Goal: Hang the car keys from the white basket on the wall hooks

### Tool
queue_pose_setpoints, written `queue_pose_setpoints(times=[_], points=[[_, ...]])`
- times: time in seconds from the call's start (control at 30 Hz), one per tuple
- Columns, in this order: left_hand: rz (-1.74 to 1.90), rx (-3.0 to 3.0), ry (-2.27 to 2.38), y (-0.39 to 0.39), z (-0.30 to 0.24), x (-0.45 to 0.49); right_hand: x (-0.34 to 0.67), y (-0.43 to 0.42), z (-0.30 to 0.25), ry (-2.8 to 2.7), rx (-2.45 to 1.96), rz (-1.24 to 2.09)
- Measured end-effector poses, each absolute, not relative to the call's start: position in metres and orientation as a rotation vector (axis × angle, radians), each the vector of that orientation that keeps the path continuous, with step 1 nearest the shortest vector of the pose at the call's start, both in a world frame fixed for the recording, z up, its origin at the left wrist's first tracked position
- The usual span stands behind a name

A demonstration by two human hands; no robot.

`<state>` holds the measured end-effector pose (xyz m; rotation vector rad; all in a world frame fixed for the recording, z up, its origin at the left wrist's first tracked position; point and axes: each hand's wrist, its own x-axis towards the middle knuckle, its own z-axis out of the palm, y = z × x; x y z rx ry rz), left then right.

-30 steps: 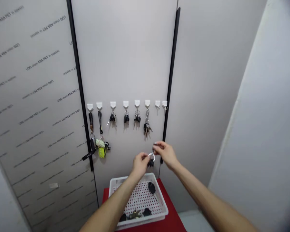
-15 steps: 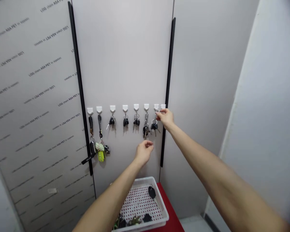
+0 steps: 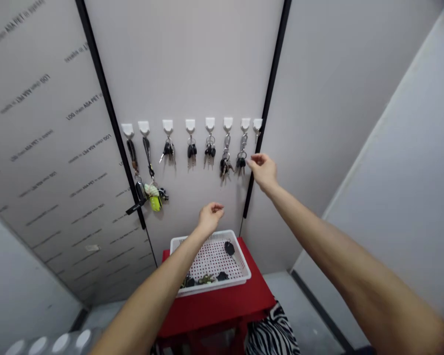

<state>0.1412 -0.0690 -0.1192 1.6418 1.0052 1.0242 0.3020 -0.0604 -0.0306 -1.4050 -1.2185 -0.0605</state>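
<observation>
A row of white hooks on the wall panel bears bunches of keys. On the second hook from the right hangs a bunch of keys (image 3: 241,160) by a metal clip. Just right of it is my right hand (image 3: 264,172), its fingers loosely bent and apart, holding nothing I can see. The last hook on the right (image 3: 257,124) has no keys on it. Lower down, in front of the panel and above a white basket (image 3: 247,276), my left hand (image 3: 210,218) hovers with loosely curled fingers and nothing visible in them.
The basket holds several keys, among them a black-headed key (image 3: 229,248), and stands on a red table (image 3: 207,308). Black vertical strips (image 3: 105,98) border the panel. Zebra-striped cloth (image 3: 276,330) shows below the table. A key bunch with a yellow-green fob (image 3: 156,203) hangs at left.
My right hand has let go of the bunch of keys, which now hangs from its hook, and has drawn slightly down and away. The view has tilted down, showing more of the table.
</observation>
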Motion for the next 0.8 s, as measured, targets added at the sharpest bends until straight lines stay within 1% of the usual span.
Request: queue_pose_setpoints(times=[0.17,0.23,0.3,0.37,0.5,0.7,0.8], points=[[0.909,1.707,1.123,-0.071,-0.182,0.139,0.275,-0.110,-0.138,-1.595,-1.532,0.223],[0.847,1.742,1.153,-0.074,-0.204,0.140,0.267,-0.124,-0.169,-1.796,-1.641,0.217],[0.777,1.768,1.175,-0.080,-0.220,0.142,0.262,-0.133,-0.187,-1.985,-1.783,0.132],[0.717,1.790,1.197,-0.085,-0.232,0.144,0.261,-0.137,-0.194,-2.114,-1.889,0.017],[0.651,1.807,1.224,-0.093,-0.242,0.144,0.259,-0.133,-0.195,-2.267,-1.957,-0.150],[0.633,1.771,1.203,-0.098,-0.241,0.144,0.255,-0.122,-0.199,-2.335,-2.003,-0.225],[0.618,1.741,1.182,-0.102,-0.231,0.144,0.253,-0.119,-0.197,-2.352,-2.042,-0.246]])
